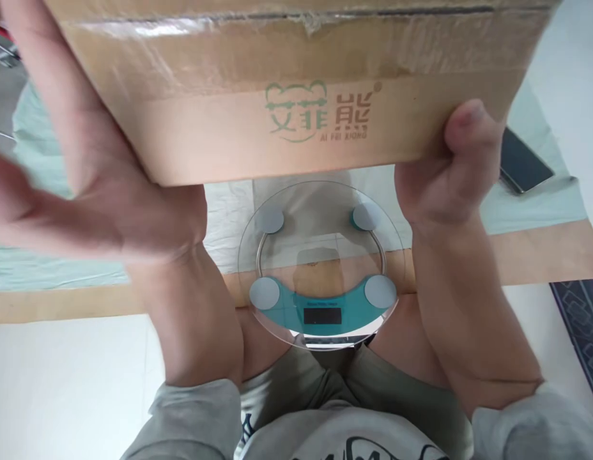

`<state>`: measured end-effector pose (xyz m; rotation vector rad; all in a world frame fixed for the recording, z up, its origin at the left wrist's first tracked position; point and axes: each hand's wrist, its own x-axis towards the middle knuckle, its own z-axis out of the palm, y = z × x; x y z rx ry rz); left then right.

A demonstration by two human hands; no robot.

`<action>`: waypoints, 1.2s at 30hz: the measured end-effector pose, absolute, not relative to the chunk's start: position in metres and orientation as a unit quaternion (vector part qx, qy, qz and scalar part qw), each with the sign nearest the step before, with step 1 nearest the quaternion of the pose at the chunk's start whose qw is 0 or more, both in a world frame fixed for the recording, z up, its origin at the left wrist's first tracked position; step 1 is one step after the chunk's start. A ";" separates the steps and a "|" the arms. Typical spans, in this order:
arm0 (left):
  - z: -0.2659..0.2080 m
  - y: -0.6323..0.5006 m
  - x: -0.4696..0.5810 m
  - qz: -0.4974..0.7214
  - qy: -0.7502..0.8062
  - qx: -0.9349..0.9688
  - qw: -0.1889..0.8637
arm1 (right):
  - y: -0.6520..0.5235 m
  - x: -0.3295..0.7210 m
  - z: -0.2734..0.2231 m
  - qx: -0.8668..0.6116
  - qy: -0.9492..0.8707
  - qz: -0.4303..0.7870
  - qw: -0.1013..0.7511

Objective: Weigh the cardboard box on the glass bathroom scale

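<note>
A large brown cardboard box with green printed characters fills the top of the view, held in the air above a round glass scale. My left hand presses flat against the box's left side with fingers spread. My right hand grips the box's lower right edge, thumb on the front face. The scale has a teal base, a dark blank display and grey round pads. It lies on the floor mat right below the box, between my forearms.
A pale green cloth covers a strip of brown cardboard on the white floor. A dark phone lies on the cloth at the right. A patterned dark rug shows at the right edge.
</note>
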<state>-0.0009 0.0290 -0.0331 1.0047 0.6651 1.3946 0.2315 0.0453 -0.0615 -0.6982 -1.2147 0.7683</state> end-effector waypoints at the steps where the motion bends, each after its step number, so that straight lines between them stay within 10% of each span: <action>1: -0.036 0.035 0.004 0.608 0.289 0.438 0.596 | 0.050 0.232 -0.065 -0.329 -0.540 0.352 0.690; 36: -0.130 0.100 -0.027 0.573 0.449 0.502 0.467 | 0.072 0.245 -0.108 -0.505 -0.408 0.461 0.605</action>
